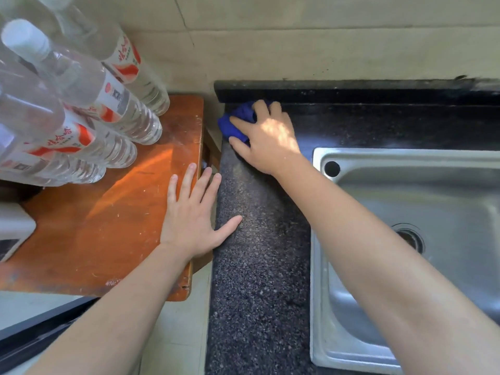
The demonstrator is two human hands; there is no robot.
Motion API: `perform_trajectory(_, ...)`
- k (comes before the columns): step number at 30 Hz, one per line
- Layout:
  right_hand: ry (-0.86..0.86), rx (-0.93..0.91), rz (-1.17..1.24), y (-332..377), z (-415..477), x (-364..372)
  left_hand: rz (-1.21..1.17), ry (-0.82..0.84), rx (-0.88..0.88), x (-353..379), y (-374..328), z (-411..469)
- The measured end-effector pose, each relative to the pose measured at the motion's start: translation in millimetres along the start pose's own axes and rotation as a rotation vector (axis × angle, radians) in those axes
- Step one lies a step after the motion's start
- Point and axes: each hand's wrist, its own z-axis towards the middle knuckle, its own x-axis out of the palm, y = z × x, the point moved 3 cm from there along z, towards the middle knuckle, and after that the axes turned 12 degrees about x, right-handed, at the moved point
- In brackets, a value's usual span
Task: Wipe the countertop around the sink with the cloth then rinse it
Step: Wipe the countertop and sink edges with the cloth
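Wiping the bench [257,266] corner with cloth [233,126] clenched in right grip [270,139], left grip [192,215] flat, open; press firmly, sweep toward sink [319,280].

Blue cloth [238,120], black speckled countertop [259,253], orange table [108,226].

L. hand [189,220]: we lay it palm down, fingers [189,180] straight & slightly spread, thumb splayed to the right; bare forearm enters from lower left. R. hand [270,142]: our arm reaches fwd from lower right, wrist approx. straight, back of hand up; fingers [261,108] curl over the blue cloth [242,110], thumb at its near edge, palm pressing down on it.
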Motion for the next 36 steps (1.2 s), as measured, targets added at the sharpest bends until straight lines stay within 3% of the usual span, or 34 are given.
perform_trajectory(3,0.008,0.044,0.102,-43.4,-33.7,-10.8,-0.016,-0.016,0.003,-0.2,-0.3,0.2)
perform_trajectory(7,-0.131,0.393,0.381,-96.0,-48.3,-32.3,-0.011,-0.004,0.007,-0.4,-0.8,1.3)
perform_trajectory(10,-0.376,0.76,0.631,-113.6,-32.8,-50.2,-0.017,-0.009,0.005,-0.8,-0.5,0.7)
perform_trajectory(12,-0.39,0.856,0.65,-103.5,-14.7,-43.0,-0.026,-0.011,0.006,-0.3,-0.5,1.3)
perform_trajectory(14,-0.28,0.718,0.593,-66.5,2.0,-28.6,-0.029,-0.017,0.008,0.2,0.0,1.2)
perform_trajectory(18,0.109,0.192,0.34,32.5,17.6,-9.5,-0.009,-0.008,0.002,0.6,-0.3,0.7)
perform_trajectory(20,0.209,0.044,0.216,46.7,18.1,-8.2,-0.01,-0.01,0.002,0.3,-0.8,1.4)
perform_trajectory(24,0.091,0.138,0.196,-19.1,-4.5,-14.9,-0.007,-0.021,0.007,0.5,0.2,0.6)
perform_trajectory(28,-0.077,0.549,0.07,-127.4,-30.5,-30.8,-0.025,-0.022,0.01,1.1,0.9,1.3)
perform_trajectory(31,-0.09,0.754,0.035,-132.2,-27.4,-29.5,-0.02,-0.015,0.01,0.8,0.9,1.2)
perform_trajectory(33,-0.062,0.708,0.058,-96.2,-22.6,-19.6,-0.021,-0.011,0.008,0.9,1.0,0.7)
perform_trajectory(36,0.002,0.448,0.125,-22.8,-27.6,-8.1,-0.022,-0.031,0.001,2.0,1.6,0.5)
